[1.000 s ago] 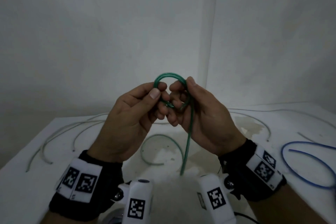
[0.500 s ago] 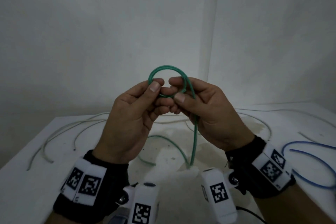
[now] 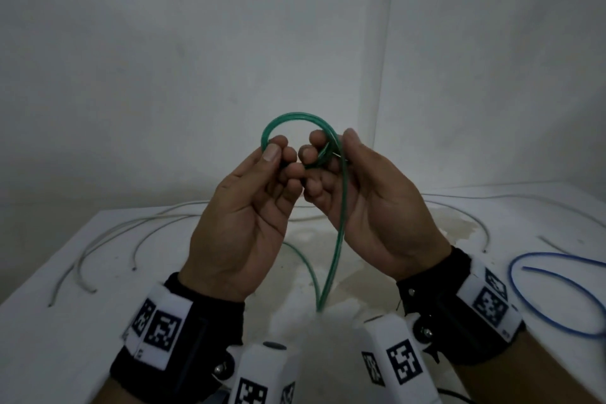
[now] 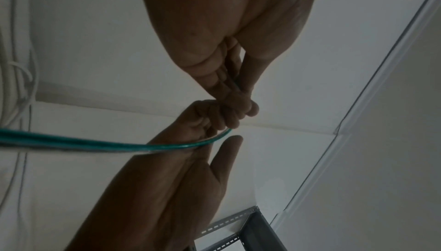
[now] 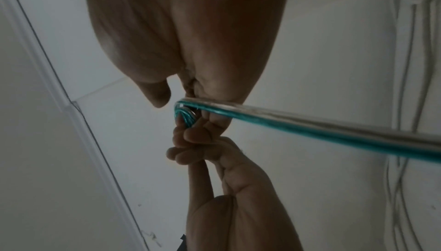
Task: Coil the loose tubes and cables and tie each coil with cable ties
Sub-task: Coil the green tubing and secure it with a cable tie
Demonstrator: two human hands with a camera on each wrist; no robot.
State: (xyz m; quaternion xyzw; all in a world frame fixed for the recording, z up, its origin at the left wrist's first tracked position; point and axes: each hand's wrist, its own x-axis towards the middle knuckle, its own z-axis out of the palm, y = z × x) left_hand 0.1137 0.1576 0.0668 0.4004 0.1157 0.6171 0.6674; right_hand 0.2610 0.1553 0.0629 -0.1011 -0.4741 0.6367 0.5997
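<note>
Head view. Item: thin translucent green plastic tube [image 3: 337,233], held in the air above the white table [image 3: 49,272]. Left hand [image 3: 244,223]: thumb and forefinger pinched on the left foot of a small loop. Right hand [image 3: 364,203]: fingers curled round the crossing on the loop's right side, thumb raised beside it. Free length drops between the wrists to the table and trails away to the left. Also lying loose: pale grey cables [image 3: 108,239] to the left and rear, thin blue cable [image 3: 557,289] to the right. No cable tie can be made out.

Left wrist view. Green tube enters from the left edge and ends inside the right hand's curled fingers [image 4: 210,121]; the left hand's fingertips meet them, closed on the loop.

Right wrist view. Several green turns sit stacked edge-on at the right hand's fingertips; the free length runs off to the right edge. The left hand's fingers are curled close below.

Handling note, by judgement: coiling barely begun. Keep each new turn the same size as the first, laid flat against the stack; let the tail slide and untwist through a light grip, as stiff tubing will spring open if either pinch loosens.
</note>
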